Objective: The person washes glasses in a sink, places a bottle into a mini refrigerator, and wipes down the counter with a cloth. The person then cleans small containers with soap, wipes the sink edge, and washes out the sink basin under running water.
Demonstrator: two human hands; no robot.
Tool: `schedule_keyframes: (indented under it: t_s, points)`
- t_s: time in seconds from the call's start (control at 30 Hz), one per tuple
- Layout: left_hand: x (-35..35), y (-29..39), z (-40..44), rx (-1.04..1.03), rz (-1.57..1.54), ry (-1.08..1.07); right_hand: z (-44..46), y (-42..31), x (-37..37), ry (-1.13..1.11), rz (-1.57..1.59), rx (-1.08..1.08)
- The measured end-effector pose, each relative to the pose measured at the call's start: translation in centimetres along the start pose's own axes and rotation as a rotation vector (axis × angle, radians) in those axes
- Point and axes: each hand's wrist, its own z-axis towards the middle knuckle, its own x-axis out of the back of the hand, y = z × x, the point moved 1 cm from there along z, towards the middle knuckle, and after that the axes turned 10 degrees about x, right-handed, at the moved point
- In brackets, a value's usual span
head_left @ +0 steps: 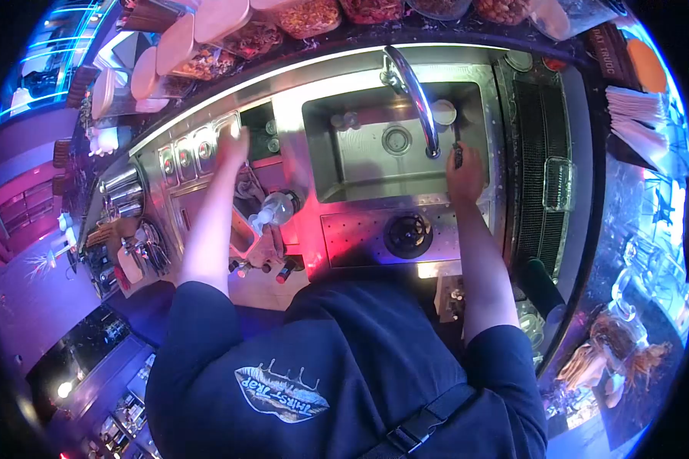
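Note:
My left hand (233, 147) reaches to the end of a row of small steel inserts with lids (204, 151), over the nearest metal lid (226, 121). Glare washes out its fingers, so their grip is unclear. At the right side of the steel sink (337, 191), my right hand (468, 180) is closed around a small dark object (458, 156), mostly hidden by the fingers. The chrome faucet (421, 103) arches over the basin just left of that hand. A whitish cup (444, 113) stands in the basin's far right corner.
Tubs of dried garnish (306, 17) line the back ledge. A clear plastic container (275, 208) sits left of the sink. A black round rinser (407, 235) is set in the perforated drainboard (344, 237). Black bar mats (540, 145) and napkins (635, 111) lie to the right.

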Motion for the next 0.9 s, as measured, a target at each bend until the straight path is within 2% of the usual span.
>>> schedule_keyframes:
  t_s: [0.03, 0.1, 0.13, 0.2, 0.27, 0.3, 0.37, 0.43, 0.47, 0.53, 0.6, 0.7, 0.73, 0.87, 0.9]
  points:
    - [0.7, 3.9, -0.4, -0.060, -0.111, -0.260, 0.0, -0.1, -0.1, -0.009, 0.001, -0.008]
    - [0.6, 13.1, -4.4, -0.160, -0.057, -0.271, 0.0, -0.2, -0.1, 0.002, 0.005, -0.008]
    - [-3.7, 12.2, -2.6, -0.176, 0.089, -0.281, -0.1, -0.2, -0.1, 0.009, 0.003, -0.011]
    - [-9.6, 11.7, -2.6, -0.135, 0.115, -0.056, -0.1, -0.3, 0.0, 0.027, -0.001, -0.019]
    - [-12.3, 14.2, -3.9, -0.021, 0.373, 0.084, 0.0, 0.1, -0.1, 0.025, -0.001, -0.030]
    - [-11.9, 16.3, -5.6, -0.088, 0.298, 0.032, 0.0, 0.3, -0.2, 0.017, -0.003, -0.040]
    - [-13.8, 21.2, -8.1, -0.216, 0.311, 0.070, -0.2, 0.6, -0.6, -0.007, -0.003, -0.064]
    - [-15.3, 23.7, -9.3, -0.461, -0.249, -0.041, -0.6, 0.5, -0.6, -0.015, -0.003, -0.072]
    - [-15.6, 24.9, -10.3, -0.458, -0.247, -0.042, -0.6, 0.5, -0.5, -0.019, -0.004, -0.073]
    - [-15.3, 27.2, -12.5, -0.587, -0.064, -0.070, -0.4, 0.5, -0.3, -0.026, -0.010, -0.079]
    - [-16.4, 26.7, -13.1, -0.533, -0.368, -0.309, -0.3, 0.3, 0.2, -0.034, 0.003, -0.085]
    - [-12.9, 28.1, -15.3, -0.644, -0.362, -0.222, 0.3, -0.2, 0.7, -0.044, 0.046, -0.084]
    - [-12.0, 28.2, -15.8, -0.642, -0.363, -0.219, 0.3, -0.1, 0.6, -0.044, 0.047, -0.081]
    - [-9.7, 27.4, -18.0, -0.038, -0.326, -0.601, 0.1, 0.5, -0.3, -0.172, 0.172, -0.142]
    - [-9.4, 26.9, -18.5, -0.027, -0.339, -0.589, 0.1, 0.3, -0.6, -0.211, 0.274, -0.075]
